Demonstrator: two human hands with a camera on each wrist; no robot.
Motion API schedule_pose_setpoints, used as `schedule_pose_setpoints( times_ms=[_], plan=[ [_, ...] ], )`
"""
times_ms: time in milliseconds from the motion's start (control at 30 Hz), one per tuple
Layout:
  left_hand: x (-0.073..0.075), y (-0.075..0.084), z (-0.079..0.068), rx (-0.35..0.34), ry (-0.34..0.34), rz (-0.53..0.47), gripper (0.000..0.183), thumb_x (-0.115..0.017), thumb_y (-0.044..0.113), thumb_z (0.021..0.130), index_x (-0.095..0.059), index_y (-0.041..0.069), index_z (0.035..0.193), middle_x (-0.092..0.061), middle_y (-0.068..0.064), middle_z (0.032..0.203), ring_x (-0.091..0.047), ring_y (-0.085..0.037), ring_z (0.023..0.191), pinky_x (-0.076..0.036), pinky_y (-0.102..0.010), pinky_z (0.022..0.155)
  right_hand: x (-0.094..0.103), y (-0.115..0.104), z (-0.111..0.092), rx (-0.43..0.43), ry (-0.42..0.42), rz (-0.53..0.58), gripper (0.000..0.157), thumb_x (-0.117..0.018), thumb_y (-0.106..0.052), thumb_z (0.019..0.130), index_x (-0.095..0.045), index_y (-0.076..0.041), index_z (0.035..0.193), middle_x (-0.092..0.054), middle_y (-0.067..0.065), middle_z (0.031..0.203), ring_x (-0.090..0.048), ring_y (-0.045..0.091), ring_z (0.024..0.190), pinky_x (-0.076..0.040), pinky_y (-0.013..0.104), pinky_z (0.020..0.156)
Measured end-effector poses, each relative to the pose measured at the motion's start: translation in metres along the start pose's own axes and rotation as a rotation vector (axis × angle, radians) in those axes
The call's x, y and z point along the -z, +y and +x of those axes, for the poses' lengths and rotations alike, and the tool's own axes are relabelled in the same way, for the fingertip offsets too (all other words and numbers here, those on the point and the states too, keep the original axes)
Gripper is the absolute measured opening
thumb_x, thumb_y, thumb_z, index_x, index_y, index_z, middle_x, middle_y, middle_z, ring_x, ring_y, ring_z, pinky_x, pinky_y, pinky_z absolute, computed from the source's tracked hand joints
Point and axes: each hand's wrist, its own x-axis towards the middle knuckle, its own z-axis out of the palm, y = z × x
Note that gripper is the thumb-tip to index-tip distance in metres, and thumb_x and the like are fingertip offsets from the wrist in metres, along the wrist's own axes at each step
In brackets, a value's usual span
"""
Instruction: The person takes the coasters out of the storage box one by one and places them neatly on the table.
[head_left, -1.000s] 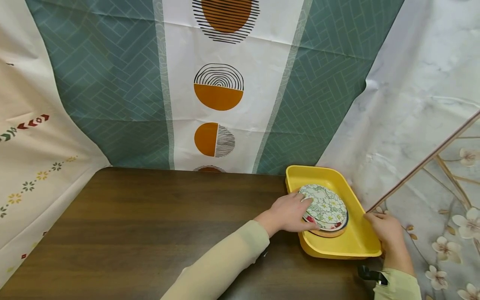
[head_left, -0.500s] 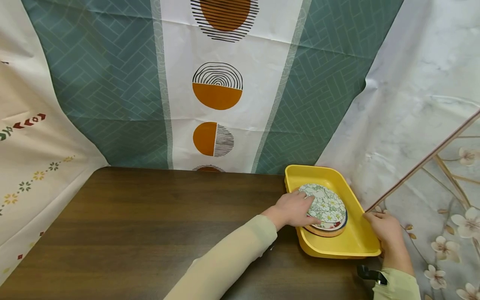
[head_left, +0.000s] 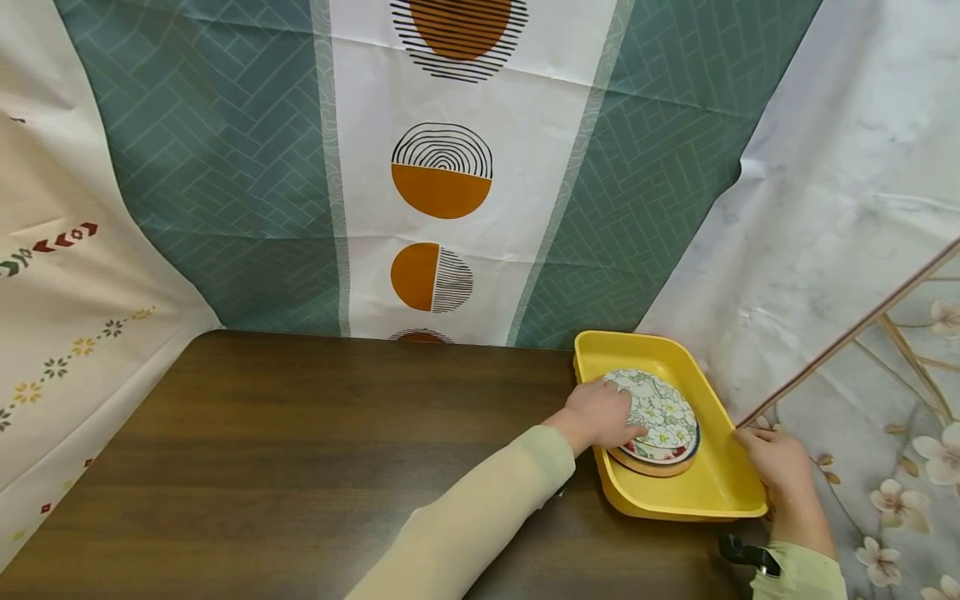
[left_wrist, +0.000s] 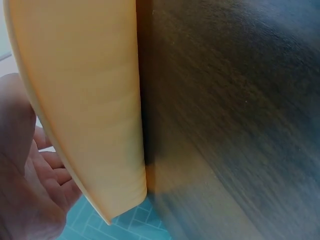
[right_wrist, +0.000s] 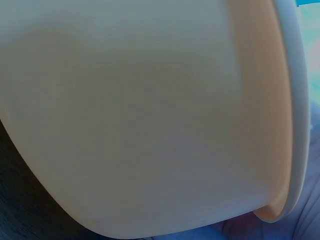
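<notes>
Left hand [head_left: 600, 412] reached over the near-side rim of the yellow tray [head_left: 716, 485] and touched the stack inside; whether its fingers were curled about the discs could not be told, since the knuckles hid the tips. Under and just beyond that hand lay the top disc, a round white-and-green floral disc [head_left: 666, 410], its left edge covered by the fingers and thumb. Below it showed a red-flowered disc [head_left: 654, 453], and under that a tan disc [head_left: 660, 470], peeking out past the thumb. Right hand [head_left: 783, 471] was at the opposite rim, digits touching it, well apart from the stack; whether they were hooked round the rim could not be told. Left wrist view: tray's outer wall close beside the palm, brown tabletop [left_wrist: 225, 125] beyond the wall.
</notes>
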Motion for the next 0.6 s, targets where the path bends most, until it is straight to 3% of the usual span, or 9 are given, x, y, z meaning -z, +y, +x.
schedule_pose_setpoints(
  times_ms=[100,300,367,467,533,600],
  plan=[
    [-0.001,0.003,0.002,0.011,-0.012,0.016,0.066,-0.047,0.077,0.108,-0.07,0.027,0.144,-0.067,0.009,0.142,-0.057,-0.009,0.137,-0.049,-0.028,0.111,0.0,0.002,0.0,0.008,0.003,-0.004,0.069,-0.058,-0.037,0.111,-0.055,0.023,0.146,-0.045,0.047,0.151,-0.067,0.05,0.106,-0.065,0.041,0.069],
    [-0.003,0.008,0.006,0.04,-0.045,0.071,0.067,-0.044,0.077,0.109,-0.072,0.027,0.143,-0.066,0.009,0.148,-0.055,-0.011,0.143,-0.04,-0.028,0.121,0.001,0.0,0.002,0.002,-0.014,0.017,0.073,-0.057,-0.038,0.111,-0.05,0.023,0.15,-0.006,0.041,0.176,-0.06,0.057,0.121,-0.066,0.041,0.07],
    [-0.003,0.01,0.008,0.049,-0.055,0.085,0.066,-0.044,0.077,0.109,-0.073,0.028,0.143,-0.065,0.008,0.149,-0.054,-0.012,0.144,-0.039,-0.028,0.122,0.0,0.0,0.001,-0.006,-0.012,0.029,0.073,-0.058,-0.038,0.111,-0.05,0.023,0.15,-0.016,0.041,0.174,-0.065,0.053,0.113,-0.066,0.041,0.069],
    [-0.004,0.013,0.01,0.07,-0.065,0.093,0.066,-0.045,0.077,0.109,-0.075,0.028,0.142,-0.065,0.008,0.15,-0.055,-0.013,0.144,-0.04,-0.03,0.121,0.0,0.0,0.001,-0.017,-0.006,0.046,0.073,-0.06,-0.038,0.111,-0.05,0.024,0.149,-0.037,0.044,0.157,-0.07,0.047,0.098,-0.066,0.041,0.066],
    [-0.004,0.015,0.011,0.086,-0.075,0.102,0.066,-0.046,0.077,0.108,-0.075,0.029,0.142,-0.065,0.008,0.15,-0.055,-0.014,0.143,-0.041,-0.03,0.12,0.0,0.001,0.001,-0.017,-0.007,0.041,0.073,-0.059,-0.038,0.111,-0.05,0.024,0.15,-0.037,0.044,0.158,-0.07,0.048,0.101,-0.066,0.041,0.067],
    [-0.004,0.017,0.012,0.104,-0.089,0.11,0.066,-0.046,0.077,0.108,-0.075,0.029,0.143,-0.065,0.008,0.151,-0.055,-0.014,0.144,-0.04,-0.03,0.12,0.001,0.001,0.001,-0.008,-0.007,0.021,0.073,-0.058,-0.038,0.111,-0.05,0.023,0.15,-0.027,0.044,0.168,-0.066,0.053,0.113,-0.066,0.041,0.069]
  ],
)
